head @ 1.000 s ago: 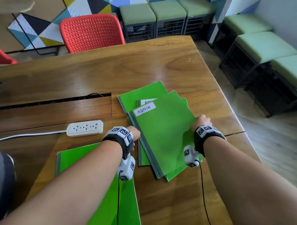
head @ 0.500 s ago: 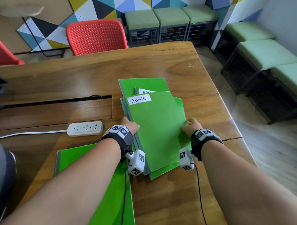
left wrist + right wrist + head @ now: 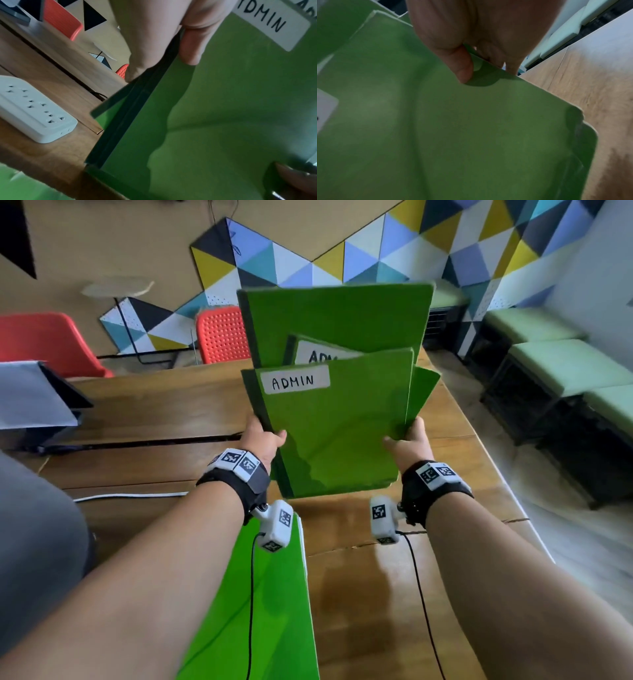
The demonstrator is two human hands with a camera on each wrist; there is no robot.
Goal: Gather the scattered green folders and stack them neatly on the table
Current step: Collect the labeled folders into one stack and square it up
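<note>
Here, both hands held a bundle of green folders (image 3: 337, 419) upright above the wooden table (image 3: 164, 405), bottom edges just over or on the tabletop; contact could not be confirmed from the head view. Left hand (image 3: 262, 440) gripped the bundle's left, dark spine edge, thumb across the front cover, fingers behind; the left wrist view showed the thumb (image 3: 193, 44) pressed on the green cover beside the layered dark spines. Right hand (image 3: 407, 443) gripped the right edge likewise, thumb (image 3: 462, 65) on the front face, fingers tucked behind. The front folder carried a white label (image 3: 295, 381) reading ADMIN near its top left corner; a second label (image 3: 322, 354), partly hidden, showed on a folder behind it. The rearmost folder stood taller than the others, and one sheet stuck out skewed at the right side, so the bundle was not squared. Another green folder (image 3: 246, 611) lay flat on the table near the person, under the left forearm, apart from the held bundle. A white power strip (image 3: 34, 112) sat on the table left of the bundle, its cable (image 3: 130, 496) trailing left. Red chairs (image 3: 221, 335) stood beyond the far table edge, green-cushioned stools (image 3: 561, 368) along the right wall. A grey-blue object (image 3: 34, 395) rested at the table's left side, identity unclear.
</note>
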